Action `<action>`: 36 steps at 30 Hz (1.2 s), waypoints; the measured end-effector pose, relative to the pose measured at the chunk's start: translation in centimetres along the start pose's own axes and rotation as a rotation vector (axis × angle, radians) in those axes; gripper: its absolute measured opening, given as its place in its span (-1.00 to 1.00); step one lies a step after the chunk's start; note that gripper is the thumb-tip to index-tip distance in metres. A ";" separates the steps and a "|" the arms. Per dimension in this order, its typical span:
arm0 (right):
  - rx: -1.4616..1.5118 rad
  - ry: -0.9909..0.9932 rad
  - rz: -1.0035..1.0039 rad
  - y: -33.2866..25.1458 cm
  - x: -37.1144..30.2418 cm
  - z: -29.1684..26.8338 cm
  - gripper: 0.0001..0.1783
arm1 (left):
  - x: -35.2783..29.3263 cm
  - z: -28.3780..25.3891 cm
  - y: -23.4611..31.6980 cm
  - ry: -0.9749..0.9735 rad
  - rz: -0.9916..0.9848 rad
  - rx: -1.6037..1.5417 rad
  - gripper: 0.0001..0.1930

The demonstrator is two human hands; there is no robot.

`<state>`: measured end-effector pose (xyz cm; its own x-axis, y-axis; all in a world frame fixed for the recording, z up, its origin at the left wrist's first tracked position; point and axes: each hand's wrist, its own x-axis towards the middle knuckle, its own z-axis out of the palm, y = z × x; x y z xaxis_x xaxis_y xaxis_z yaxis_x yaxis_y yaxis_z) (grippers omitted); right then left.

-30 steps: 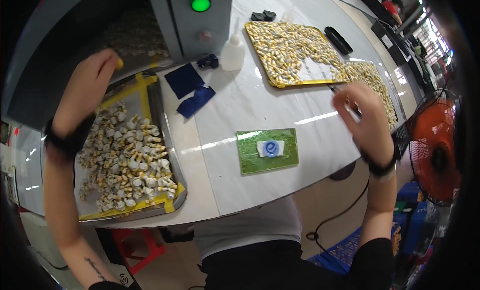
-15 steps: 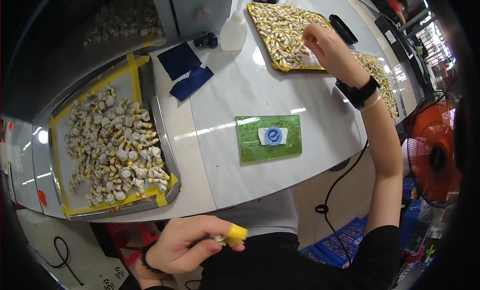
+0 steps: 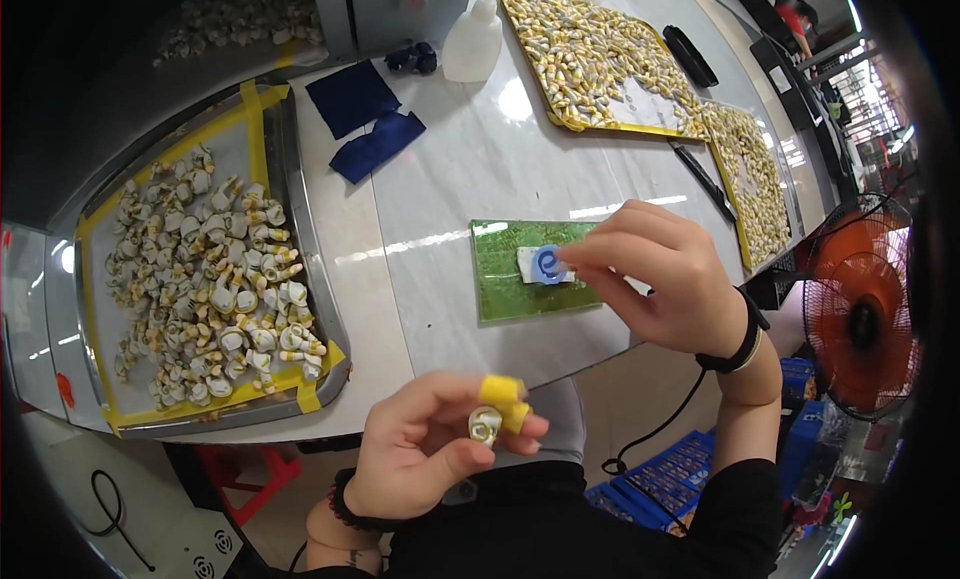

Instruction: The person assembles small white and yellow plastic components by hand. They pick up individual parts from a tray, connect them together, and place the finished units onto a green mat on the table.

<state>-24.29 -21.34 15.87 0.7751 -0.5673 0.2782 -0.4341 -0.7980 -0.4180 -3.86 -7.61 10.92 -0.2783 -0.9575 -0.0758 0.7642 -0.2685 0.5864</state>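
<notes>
My left hand [image 3: 415, 449] is closed around a small white figure piece [image 3: 485, 426], held between the thumb and fingers near the table's front edge. Yellow tape [image 3: 502, 389] wraps its fingertips. At the table's middle lies a green slab [image 3: 500, 301] bearing a white pad [image 3: 526, 266] and a round blue piece [image 3: 546, 267] with a curved mark. Just right of that blue piece, my right hand [image 3: 670, 274] hovers over the slab's right side with thumb and fingers pinched. What the pinch holds, if anything, is too small to make out.
At left, a taped metal tray [image 3: 335, 354] holds many white figure pieces. Two yellow-edged trays [image 3: 575, 127] of small yellow-and-white parts stand far right, beside a black knife-like tool [image 3: 705, 182]. A squeeze bottle [image 3: 472, 51], blue cloths [image 3: 352, 97] and an orange fan [image 3: 862, 324] surround the space.
My right hand has come back from the yellow-edged tray to the green slab. My left hand has risen and moved right, turning the white piece into view.
</notes>
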 end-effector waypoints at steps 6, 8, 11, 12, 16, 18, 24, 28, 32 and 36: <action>-0.191 -0.051 -0.057 0.4 0.1 0.4 -0.78 | 0.2 -1.5 -0.8 -0.093 0.051 0.007 -0.57; -0.224 -0.069 -0.077 0.4 0.2 0.8 -0.80 | 0.4 -1.9 -1.0 -0.087 0.098 0.061 -0.57; -0.198 -0.112 -0.124 0.4 0.5 0.9 -0.80 | 0.2 -1.2 -0.7 0.009 0.066 0.082 -0.56; -0.177 -0.129 -0.142 0.4 0.5 0.9 -0.80 | 0.1 -0.9 -0.6 0.056 0.038 0.079 -0.56; -0.206 -0.167 -0.109 0.3 0.3 0.2 -0.79 | 0.1 -0.6 -0.3 0.120 -0.001 0.043 -0.55; -0.200 -0.152 -0.121 0.3 0.3 0.3 -0.79 | 0.4 0.0 -0.3 0.208 -0.024 0.062 -0.53; -0.158 -0.037 -0.129 -0.3 0.6 0.6 -0.81 | 1.0 -1.5 -0.4 -0.068 -0.230 -0.190 -0.45; 0.226 0.222 -0.140 -3.0 1.2 0.4 -0.86 | 1.3 -1.5 -0.7 -0.118 -0.334 -0.270 -0.47; 0.368 0.276 -0.269 -3.8 1.8 1.0 -0.90 | 1.5 -1.2 -0.7 -0.181 -0.393 -0.332 -0.53; 0.381 0.279 -0.397 -3.3 1.9 1.7 -0.92 | 1.8 -0.7 -0.4 -0.226 -0.454 -0.380 -0.57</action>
<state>-20.58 -19.47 16.35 0.6722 -0.3149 0.6700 0.0973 -0.8596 -0.5016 -4.31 -9.28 9.98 -0.7075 -0.7047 -0.0532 0.6827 -0.7011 0.2058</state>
